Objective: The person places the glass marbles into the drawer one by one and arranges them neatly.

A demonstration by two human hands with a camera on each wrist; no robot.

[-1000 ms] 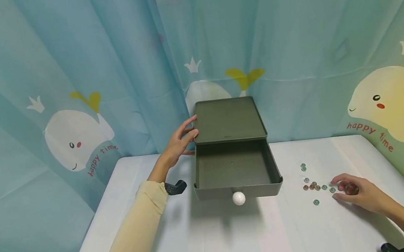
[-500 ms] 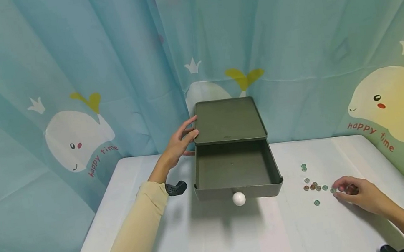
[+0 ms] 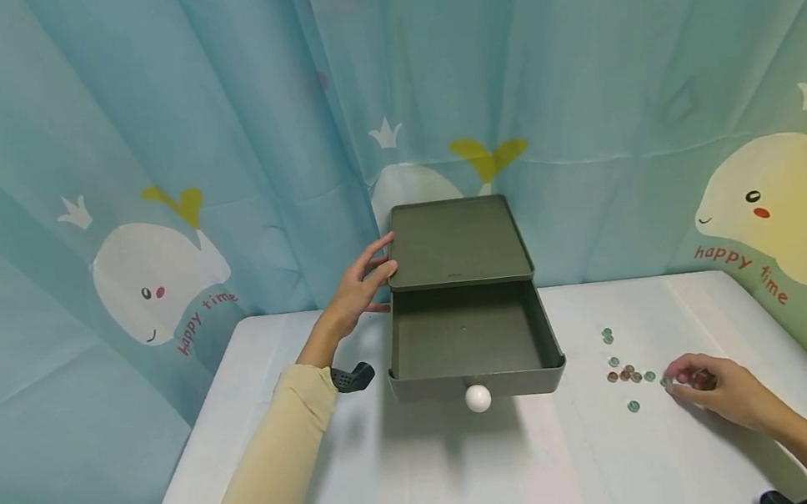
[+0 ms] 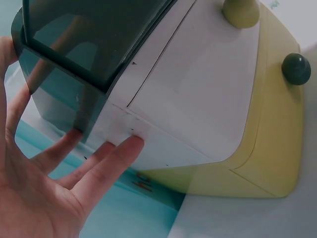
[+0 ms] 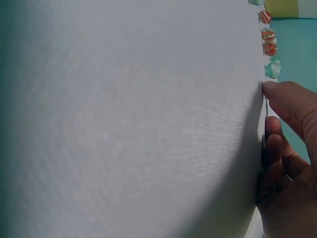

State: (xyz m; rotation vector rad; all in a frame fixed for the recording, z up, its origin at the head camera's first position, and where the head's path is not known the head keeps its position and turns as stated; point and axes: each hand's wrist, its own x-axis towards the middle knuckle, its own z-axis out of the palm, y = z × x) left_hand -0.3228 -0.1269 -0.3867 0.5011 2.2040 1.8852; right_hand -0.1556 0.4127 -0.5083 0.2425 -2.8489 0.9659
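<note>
A dark green drawer box [image 3: 458, 241] stands at the back middle of the table, its top drawer [image 3: 467, 337] pulled out and bare inside, with a white knob [image 3: 478, 398] in front. My left hand [image 3: 352, 296] lies against the box's left side, fingers spread and fairly straight; the left wrist view shows these fingers [image 4: 111, 161] touching the side. On the right, my right hand [image 3: 719, 390] pinches a greenish glass marble [image 3: 665, 381] between thumb and index finger at the table. Its other fingers curl inward, and whether they hold anything I cannot tell.
Several loose glass marbles [image 3: 624, 375], green and reddish, lie between box and right hand. In the left wrist view, lower drawers show a white front [image 4: 198, 74] and a yellow front [image 4: 267, 94] with knobs. A whale-print curtain [image 3: 261, 135] hangs behind the table [image 3: 493, 485].
My right thumb and index finger have closed from a small gap onto the marble. The left hand and the box have stayed in place.
</note>
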